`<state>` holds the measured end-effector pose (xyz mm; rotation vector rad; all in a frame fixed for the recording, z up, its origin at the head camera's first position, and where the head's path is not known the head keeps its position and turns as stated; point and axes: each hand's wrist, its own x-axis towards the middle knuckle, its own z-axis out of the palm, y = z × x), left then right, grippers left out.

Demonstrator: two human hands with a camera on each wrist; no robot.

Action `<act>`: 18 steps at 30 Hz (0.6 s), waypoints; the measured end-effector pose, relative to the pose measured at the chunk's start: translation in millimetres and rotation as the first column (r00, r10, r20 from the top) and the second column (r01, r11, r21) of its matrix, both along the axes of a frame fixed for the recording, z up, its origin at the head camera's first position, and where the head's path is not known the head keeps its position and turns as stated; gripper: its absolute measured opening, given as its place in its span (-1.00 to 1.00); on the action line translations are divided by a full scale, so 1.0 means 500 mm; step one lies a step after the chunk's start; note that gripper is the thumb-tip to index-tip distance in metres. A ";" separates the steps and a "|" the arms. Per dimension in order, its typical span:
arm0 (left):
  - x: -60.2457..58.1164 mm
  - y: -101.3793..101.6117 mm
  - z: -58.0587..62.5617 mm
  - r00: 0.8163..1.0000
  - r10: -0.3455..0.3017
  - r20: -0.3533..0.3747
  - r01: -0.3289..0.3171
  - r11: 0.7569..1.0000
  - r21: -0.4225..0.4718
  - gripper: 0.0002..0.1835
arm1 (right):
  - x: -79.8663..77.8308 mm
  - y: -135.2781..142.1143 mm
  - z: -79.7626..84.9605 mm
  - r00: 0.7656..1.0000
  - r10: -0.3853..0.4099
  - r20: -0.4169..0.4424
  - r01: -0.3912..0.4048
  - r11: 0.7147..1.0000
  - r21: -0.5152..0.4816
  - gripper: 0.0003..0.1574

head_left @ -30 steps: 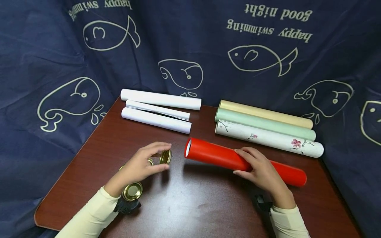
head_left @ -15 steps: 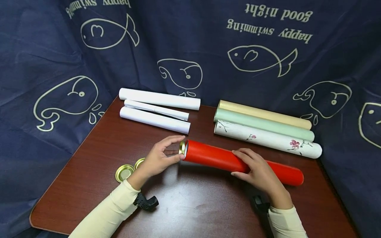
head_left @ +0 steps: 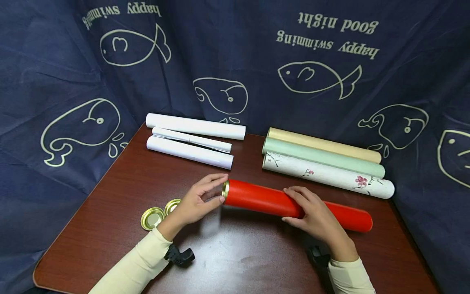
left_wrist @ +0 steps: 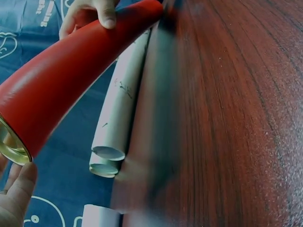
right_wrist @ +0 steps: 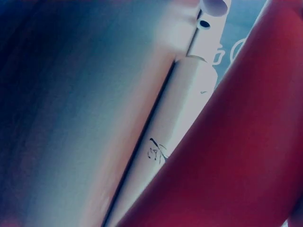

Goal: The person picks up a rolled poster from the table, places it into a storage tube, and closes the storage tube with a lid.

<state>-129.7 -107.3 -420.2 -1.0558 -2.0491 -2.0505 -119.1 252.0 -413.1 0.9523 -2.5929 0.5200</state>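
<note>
Blue fish-print cloth [head_left: 216,49] backs the brown table [head_left: 117,196], where I follow a red tube [head_left: 257,198].
From my remote seat, I see the red tube slanting between both hands, a gold cap [head_left: 225,190] at its left mouth. The right hand [head_left: 318,216] grips it midway, I judge to steady it; the left hand [head_left: 194,204] curves narrowly round the gold cap, thumb and fingertips at the rim, probably keeping it square. That cap hides whatever the tube holds. Two loose lids [head_left: 152,219] lie beside the left hand, seemingly for easy reach. White rolls [head_left: 191,152] lie back left; patterned [head_left: 330,176], green [head_left: 323,157] and cream [head_left: 323,145] tubes back right, perhaps sorted by kind. The patterned tube's near end looks open in the left wrist view; I cannot tell what is inside.
</note>
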 end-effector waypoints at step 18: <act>-0.006 0.000 -0.014 0.999 0.012 -0.036 -0.017 0.988 -0.152 -0.46 | -0.008 -0.006 -0.003 0.999 0.025 0.040 -0.027 0.998 0.056 -0.07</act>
